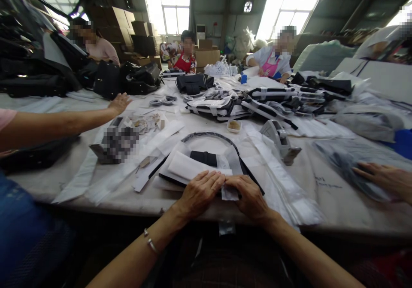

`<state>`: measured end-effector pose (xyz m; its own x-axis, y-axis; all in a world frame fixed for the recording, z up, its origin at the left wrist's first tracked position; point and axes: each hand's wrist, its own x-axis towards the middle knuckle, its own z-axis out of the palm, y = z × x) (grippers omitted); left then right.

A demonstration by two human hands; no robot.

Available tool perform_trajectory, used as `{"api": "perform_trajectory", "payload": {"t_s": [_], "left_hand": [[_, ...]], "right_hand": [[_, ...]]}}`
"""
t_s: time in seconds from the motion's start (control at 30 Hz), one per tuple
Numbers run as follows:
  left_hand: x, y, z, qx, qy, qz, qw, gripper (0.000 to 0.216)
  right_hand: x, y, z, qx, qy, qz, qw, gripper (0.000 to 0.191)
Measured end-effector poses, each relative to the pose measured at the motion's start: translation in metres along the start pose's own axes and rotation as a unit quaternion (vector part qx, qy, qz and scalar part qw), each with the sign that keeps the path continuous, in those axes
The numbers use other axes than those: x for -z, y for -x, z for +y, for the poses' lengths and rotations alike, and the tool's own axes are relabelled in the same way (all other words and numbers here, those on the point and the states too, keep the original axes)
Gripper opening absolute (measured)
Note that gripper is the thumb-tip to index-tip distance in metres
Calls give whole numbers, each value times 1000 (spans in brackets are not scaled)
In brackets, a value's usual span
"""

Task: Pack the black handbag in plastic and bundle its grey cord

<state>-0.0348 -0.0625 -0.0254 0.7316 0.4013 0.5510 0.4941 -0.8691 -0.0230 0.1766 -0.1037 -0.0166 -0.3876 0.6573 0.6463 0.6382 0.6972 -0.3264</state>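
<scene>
A black handbag [207, 158] lies flat at the table's front edge, its looped handle [210, 135] pointing away from me and covered in clear film. White foam sheet [189, 168] covers part of the bag. My left hand [201, 191] rests on the near edge of this sheet, fingers stretched out and lying flat. Beside it, almost touching, my right hand [249, 195] has its fingers curled over a translucent white strip [229, 192] at the bag's near edge. Both thumbs are mostly hidden.
Tape dispensers stand left [114, 144] and right [280, 140]. White foam strips [283, 180] lie beside the bag. A small tray [234, 126] and a pile of wrapped bags [215, 107] lie beyond. Co-workers' hands reach in from the left [119, 103] and right [383, 178].
</scene>
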Motion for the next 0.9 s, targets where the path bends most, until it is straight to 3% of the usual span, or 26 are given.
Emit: {"api": "perform_trajectory", "payload": {"t_s": [0.13,0.27,0.4,0.47,0.6,0.73,0.9], "left_hand": [[0,1,2,1,-10,-12,1000,40],[4,1,2,-16,3,-26,1000,43],[5,2,0,-18,14,-28,999,41],[5,2,0,-20,15,-26,999,41],[8,2,-1,-25,9,-27,999,42],[9,2,0,-25,2,-26,999,43],[7,3,-2,-26,-5,-23,999,44]], "right_hand": [[1,-2,1,8,2,-4,1000,24],[15,0,-6,6,14,-18,1000,34],[40,22,-21,18,51,10,998,30],[44,36,-30,38,37,-33,998,25],[26,54,-37,74,62,-147,984,28],[3,53,-31,45,87,-114,989,32],[-1,46,-25,40,-12,-57,998,27]]}}
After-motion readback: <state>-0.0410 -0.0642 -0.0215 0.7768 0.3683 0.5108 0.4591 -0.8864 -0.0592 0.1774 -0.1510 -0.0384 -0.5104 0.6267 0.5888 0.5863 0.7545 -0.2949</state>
